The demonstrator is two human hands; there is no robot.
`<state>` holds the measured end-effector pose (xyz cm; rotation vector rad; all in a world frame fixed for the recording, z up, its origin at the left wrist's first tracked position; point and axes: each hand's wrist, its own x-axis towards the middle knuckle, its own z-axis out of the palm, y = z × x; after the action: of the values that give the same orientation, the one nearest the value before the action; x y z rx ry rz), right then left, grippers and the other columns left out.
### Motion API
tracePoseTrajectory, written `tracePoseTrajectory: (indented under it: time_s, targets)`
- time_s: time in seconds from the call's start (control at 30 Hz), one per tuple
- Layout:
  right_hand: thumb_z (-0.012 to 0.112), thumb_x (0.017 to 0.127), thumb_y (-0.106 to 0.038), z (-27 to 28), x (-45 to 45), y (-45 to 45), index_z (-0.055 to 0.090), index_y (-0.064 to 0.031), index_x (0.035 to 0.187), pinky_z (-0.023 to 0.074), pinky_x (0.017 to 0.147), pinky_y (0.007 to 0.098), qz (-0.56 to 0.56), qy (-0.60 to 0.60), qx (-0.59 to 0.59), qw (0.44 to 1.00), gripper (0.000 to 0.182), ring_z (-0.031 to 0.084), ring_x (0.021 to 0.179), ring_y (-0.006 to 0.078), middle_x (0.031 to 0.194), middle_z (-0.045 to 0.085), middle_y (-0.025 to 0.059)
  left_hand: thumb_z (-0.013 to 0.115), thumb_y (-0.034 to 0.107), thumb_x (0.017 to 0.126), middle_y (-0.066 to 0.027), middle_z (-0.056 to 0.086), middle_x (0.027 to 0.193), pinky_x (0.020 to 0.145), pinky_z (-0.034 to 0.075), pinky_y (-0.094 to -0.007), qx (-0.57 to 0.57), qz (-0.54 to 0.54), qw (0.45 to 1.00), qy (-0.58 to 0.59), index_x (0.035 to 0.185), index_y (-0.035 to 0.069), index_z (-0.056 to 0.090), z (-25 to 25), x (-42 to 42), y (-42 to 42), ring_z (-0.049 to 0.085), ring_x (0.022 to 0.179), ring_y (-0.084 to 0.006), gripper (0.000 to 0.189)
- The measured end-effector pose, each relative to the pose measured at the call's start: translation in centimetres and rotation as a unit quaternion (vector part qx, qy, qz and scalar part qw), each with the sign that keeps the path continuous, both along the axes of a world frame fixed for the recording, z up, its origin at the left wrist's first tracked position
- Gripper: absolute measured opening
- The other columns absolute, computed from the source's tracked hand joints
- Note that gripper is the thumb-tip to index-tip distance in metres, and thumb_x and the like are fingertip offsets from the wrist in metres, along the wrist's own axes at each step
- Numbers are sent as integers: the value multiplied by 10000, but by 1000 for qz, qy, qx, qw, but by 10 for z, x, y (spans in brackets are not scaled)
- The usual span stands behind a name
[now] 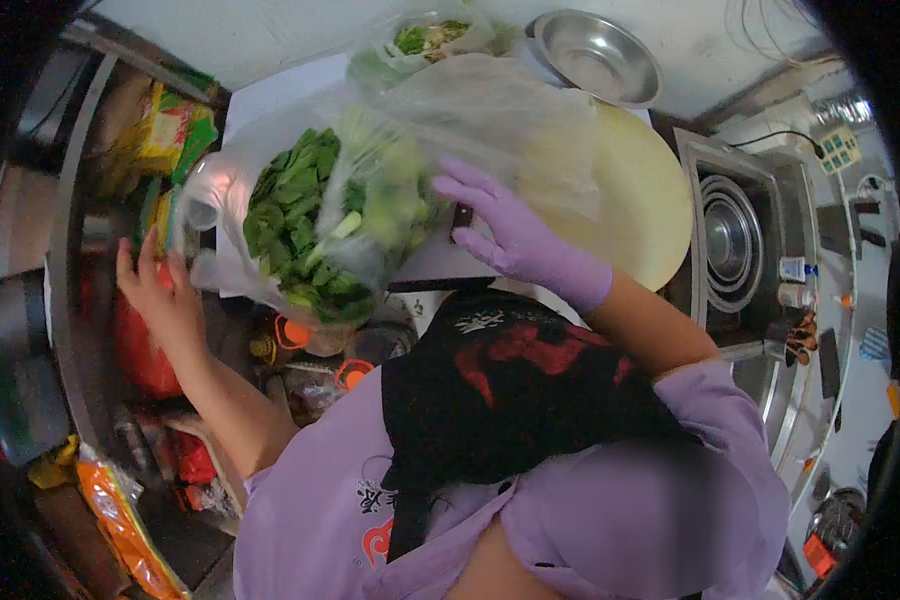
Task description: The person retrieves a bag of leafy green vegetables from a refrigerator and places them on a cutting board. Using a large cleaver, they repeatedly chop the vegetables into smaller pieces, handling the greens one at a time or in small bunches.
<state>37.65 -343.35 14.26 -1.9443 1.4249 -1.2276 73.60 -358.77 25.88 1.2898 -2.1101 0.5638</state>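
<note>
Leafy greens with pale stems (292, 217) fill a clear plastic bag (390, 165) on the white tabletop (270, 97). My right hand (514, 229), in a purple glove, is beside the bag's right side with thumb and fingers spread. Whether its fingertips touch the plastic is hard to tell. A small dark object (462, 216) shows between thumb and fingers, its kind unclear. At the left, my bare left hand (165, 300) reaches over a cluttered shelf, fingers apart. Behind it is a red object (142, 349), blurred; no grip on it is visible.
A round pale-yellow board (637, 195) lies to the right, partly under a translucent plastic sheet or bag (495, 105). Behind stand another bag of greens (431, 37) and a steel bowl (600, 56). Nested steel bowls (731, 236) sit in the sink (686, 202). Orange-lidded containers (294, 331) are below.
</note>
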Motion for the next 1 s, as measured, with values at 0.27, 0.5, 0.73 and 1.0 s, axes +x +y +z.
tracePoseTrajectory:
  time_s: [0.27, 0.5, 0.73, 1.0]
  targets:
    - [568, 778, -161, -79, -114, 2, 495, -103, 1238, 377, 952, 479, -231, 372, 320, 840, 469, 510, 1099, 296, 1161, 543, 121, 534, 54, 819, -130, 515, 1207, 972, 387, -388, 515, -529, 675, -23, 1139, 42, 527, -78, -227, 94, 478, 1137, -317, 320]
    - [501, 800, -119, -76, -221, 48, 573, -121, 1034, 328, 959, 553, -272, 527, 221, 774, 245, 589, 956, 275, 993, 595, 75, 496, 112, 809, -201, 506, 1243, 1005, 356, -413, 370, -505, 772, -108, 1191, 1, 519, -214, -356, 56, 469, 1161, -351, 398]
    - [476, 793, -138, -38, -212, 185, 579, -84, 917, 410, 878, 453, -103, 186, 402, 891, 170, 613, 852, 300, 752, 636, 111, 580, 242, 833, -186, 523, 1246, 1031, 334, -416, 339, -270, 822, -369, 1273, 79, 468, -148, -462, 44, 460, 1185, -348, 483]
    - [538, 800, -261, 3, -254, 211, 601, -89, 1068, 480, 756, 410, -285, 314, 356, 832, 324, 607, 893, 322, 887, 637, 143, 652, 402, 759, -158, 596, 1116, 957, 372, -477, 389, -365, 726, -433, 1364, 109, 359, -201, -470, 60, 509, 1113, -336, 733]
